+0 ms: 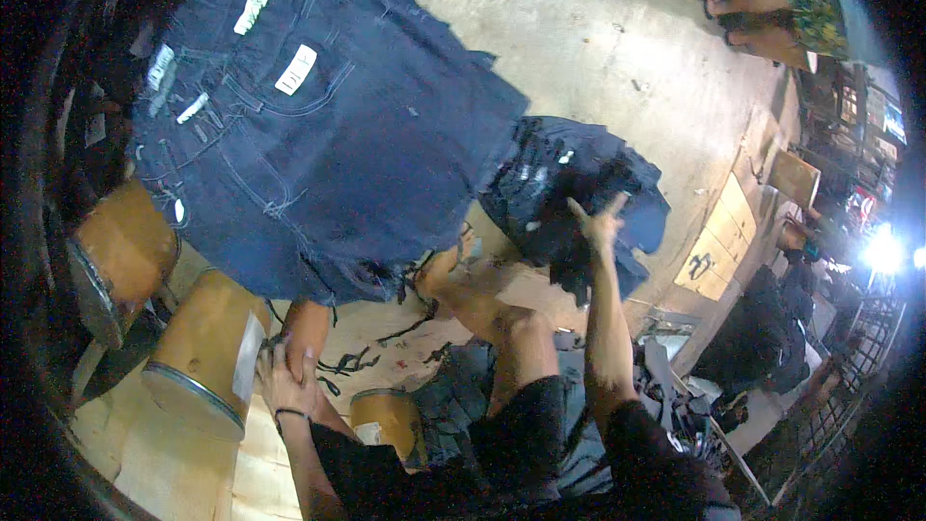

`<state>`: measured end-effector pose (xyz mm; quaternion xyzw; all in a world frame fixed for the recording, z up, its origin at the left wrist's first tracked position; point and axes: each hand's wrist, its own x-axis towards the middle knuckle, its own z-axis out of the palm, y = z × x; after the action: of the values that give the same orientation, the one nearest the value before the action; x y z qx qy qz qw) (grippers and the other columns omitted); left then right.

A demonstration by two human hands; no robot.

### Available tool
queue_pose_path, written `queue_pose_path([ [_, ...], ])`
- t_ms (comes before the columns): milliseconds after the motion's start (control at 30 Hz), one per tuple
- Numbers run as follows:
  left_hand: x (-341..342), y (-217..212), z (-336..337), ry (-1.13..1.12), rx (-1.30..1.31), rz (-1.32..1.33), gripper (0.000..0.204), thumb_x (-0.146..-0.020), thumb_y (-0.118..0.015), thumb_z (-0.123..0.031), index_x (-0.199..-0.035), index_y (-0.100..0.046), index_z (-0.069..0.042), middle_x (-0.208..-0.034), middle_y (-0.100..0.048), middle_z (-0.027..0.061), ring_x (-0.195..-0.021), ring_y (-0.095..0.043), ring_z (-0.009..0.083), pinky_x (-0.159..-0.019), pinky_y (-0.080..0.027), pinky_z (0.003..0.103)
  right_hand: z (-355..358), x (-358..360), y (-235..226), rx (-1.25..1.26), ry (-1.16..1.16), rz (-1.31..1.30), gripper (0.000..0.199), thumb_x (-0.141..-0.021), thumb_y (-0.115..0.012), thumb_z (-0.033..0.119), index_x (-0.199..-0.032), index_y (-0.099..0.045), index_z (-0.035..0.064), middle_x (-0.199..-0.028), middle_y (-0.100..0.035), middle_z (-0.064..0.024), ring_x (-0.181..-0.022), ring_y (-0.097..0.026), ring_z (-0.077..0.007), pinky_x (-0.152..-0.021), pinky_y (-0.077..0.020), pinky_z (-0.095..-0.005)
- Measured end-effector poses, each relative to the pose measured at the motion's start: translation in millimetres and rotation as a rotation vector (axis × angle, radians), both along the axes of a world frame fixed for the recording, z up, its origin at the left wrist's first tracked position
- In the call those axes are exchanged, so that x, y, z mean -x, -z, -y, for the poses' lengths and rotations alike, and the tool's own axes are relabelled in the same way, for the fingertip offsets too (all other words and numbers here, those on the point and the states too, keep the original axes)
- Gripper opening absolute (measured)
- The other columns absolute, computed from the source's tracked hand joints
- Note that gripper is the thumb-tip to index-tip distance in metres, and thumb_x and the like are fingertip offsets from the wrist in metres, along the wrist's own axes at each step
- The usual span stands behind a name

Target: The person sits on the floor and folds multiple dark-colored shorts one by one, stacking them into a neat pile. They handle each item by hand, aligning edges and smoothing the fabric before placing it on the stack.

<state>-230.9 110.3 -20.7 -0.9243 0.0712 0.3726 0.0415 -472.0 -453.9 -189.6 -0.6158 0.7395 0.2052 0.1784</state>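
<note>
My right arm stretches forward, and my right hand point(603, 222) is over a smaller stack of dark garments point(550, 159) on the floor. Its thumb and fingers are spread apart, with loose black cloth beside them. My left hand point(285, 381) lies against my bare shin, next to a brown drum point(198, 357), its fingers extended and holding nothing. In front of me rises a large pile of navy denim garments point(386, 125), with pocket stitching, loose threads and several white labels on top.
Another brown drum point(125, 241) stands at the left, and a smaller brown container point(386, 420) sits by my legs. Dark cloth scraps point(453, 396) lie around my feet. A wooden board point(719, 236) is on the floor at right. Another person's legs point(762, 14) and dark clothes show at the far right.
</note>
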Motion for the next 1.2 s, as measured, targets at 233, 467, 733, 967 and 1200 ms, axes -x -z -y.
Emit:
queue_pose_path([
  [233,-13,-1,-7,-0.149,0.17,0.052,0.048,-0.095,-0.067,-0.042,-0.129,-0.068,-0.007,-0.126,-0.066,0.0192,-0.123,-0.059,0.0385,-0.118,-0.03,0.053,-76,-87,155,-0.277,-0.315,0.311,0.121,-0.083,-0.081,0.055,-0.165,-0.007,0.0067,-0.163,-0.027,-0.0318,-0.149,-0.034,-0.0433,-0.122,-0.0306,-0.0477],
  [467,-67,-26,31,-0.498,0.729,0.316,0.058,-0.099,-0.069,-0.027,-0.143,-0.05,0.006,-0.146,-0.049,0.0263,-0.136,-0.051,0.039,-0.117,-0.038,0.048,-103,-68,9,0.012,-0.07,0.627,0.085,-0.096,-0.073,0.045,-0.162,-0.032,0.0117,-0.156,-0.045,-0.0257,-0.137,-0.051,-0.0359,-0.112,-0.0417,-0.0462],
  [733,-266,-9,106,-0.307,0.894,0.522,0.076,-0.097,-0.07,-0.039,-0.153,-0.042,0.004,-0.141,-0.053,0.0265,-0.132,-0.052,0.041,-0.115,-0.039,0.046,-211,-295,-202,0.017,-0.32,1.039,0.057,-0.098,-0.073,0.015,-0.148,-0.05,0.0039,-0.1,-0.07,-0.0076,-0.092,-0.063,-0.0135,-0.084,-0.0522,-0.0312],
  [967,-204,-60,129,-0.218,0.924,0.406,0.039,-0.082,-0.084,-0.029,-0.104,-0.061,-0.005,-0.107,-0.064,0.0167,-0.102,-0.062,0.0373,-0.086,-0.051,0.044,-291,-456,-189,-0.381,-0.173,0.735,0.11,-0.093,-0.072,0.048,-0.164,-0.004,-0.0018,-0.149,-0.048,-0.0315,-0.12,-0.063,-0.0369,-0.1,-0.0529,-0.0383],
  [1200,-264,-18,79,-0.57,1.228,0.416,0.07,-0.091,-0.079,-0.033,-0.144,-0.047,0.001,-0.127,-0.066,0.0183,-0.116,-0.064,0.0332,-0.102,-0.048,0.044,-260,-387,-286,-0.231,-0.134,0.959,0.043,-0.099,-0.056,-0.004,-0.141,-0.05,-0.0034,-0.125,-0.069,-0.0162,-0.108,-0.067,-0.024,-0.097,-0.0533,-0.0373],
])
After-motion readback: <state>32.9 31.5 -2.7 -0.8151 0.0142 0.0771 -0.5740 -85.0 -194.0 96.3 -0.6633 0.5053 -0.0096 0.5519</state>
